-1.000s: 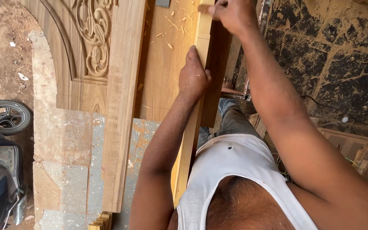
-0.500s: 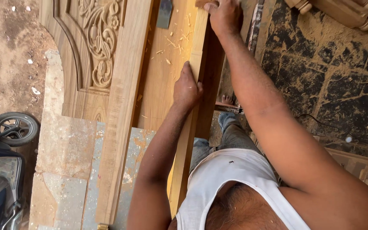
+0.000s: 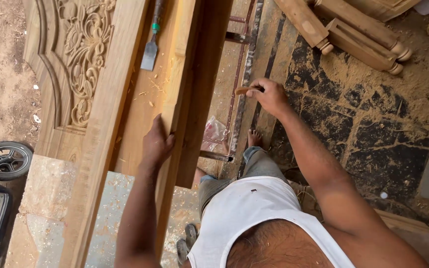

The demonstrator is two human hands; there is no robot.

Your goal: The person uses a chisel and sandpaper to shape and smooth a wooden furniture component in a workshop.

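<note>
My left hand [image 3: 157,144] lies flat against the side of a long upright wooden plank [image 3: 177,99] that rests on a workbench. My right hand [image 3: 270,97] hangs to the right of the plank, apart from it, over the floor. Its fingers are closed on a small wooden stick [image 3: 247,90]. A flat chisel [image 3: 150,49] with a dark handle lies on the board just left of the plank, beyond my left hand.
A carved door panel [image 3: 83,64] with floral relief lies at the left. Turned wooden legs [image 3: 353,34] lie on the sawdust-covered stone floor at the upper right. A scooter wheel [image 3: 3,159] stands at the far left. My bare foot [image 3: 254,138] stands beside a metal frame [image 3: 242,74].
My right hand has left the far end of the plank and dropped to the right, now holding a small stick. My left hand stays on the plank's side. The view has shifted.
</note>
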